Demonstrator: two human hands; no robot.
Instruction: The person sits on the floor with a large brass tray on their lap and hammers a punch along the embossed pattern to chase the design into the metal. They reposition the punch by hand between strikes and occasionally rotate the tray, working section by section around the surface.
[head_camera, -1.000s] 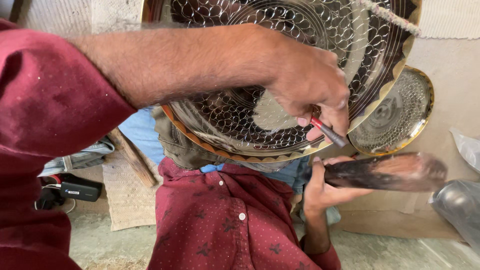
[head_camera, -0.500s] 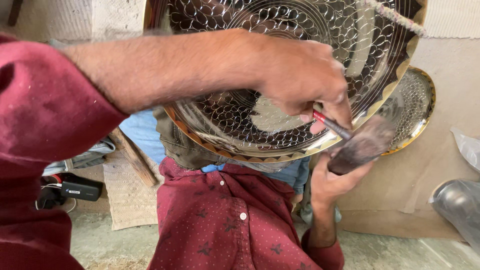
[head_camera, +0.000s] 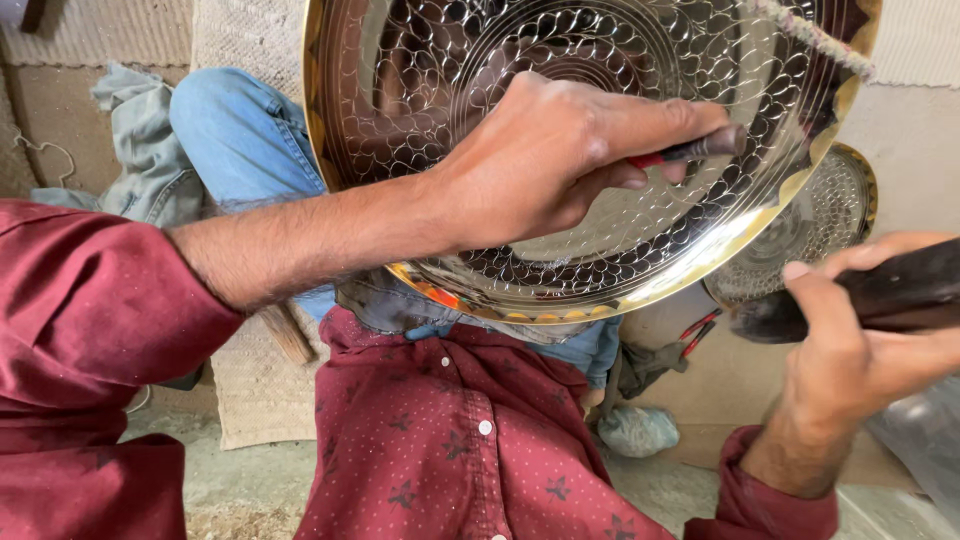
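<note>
A large round brass tray (head_camera: 760, 200), engraved with a scale pattern, rests tilted on my lap against my jeans. My left hand (head_camera: 560, 160) lies across its face, gripping a thin metal engraving tool (head_camera: 690, 150) with a red band, its tip set on the pattern. My right hand (head_camera: 860, 350) is off to the right, below the tray's rim, wrapped around a dark wooden mallet (head_camera: 880, 295). The mallet's head sits apart from the tool.
A second engraved brass plate (head_camera: 825, 225) leans behind the tray at right. Red-handled pliers (head_camera: 695, 335) and a grey cloth (head_camera: 640, 430) lie on the floor. A woven mat (head_camera: 240, 380) and a blue-grey garment (head_camera: 125, 180) lie at left.
The view has closed in on the tray. My right hand swung the mallet up against the tool, then drew it back down to the right. My left hand slid the tool along the pattern.
</note>
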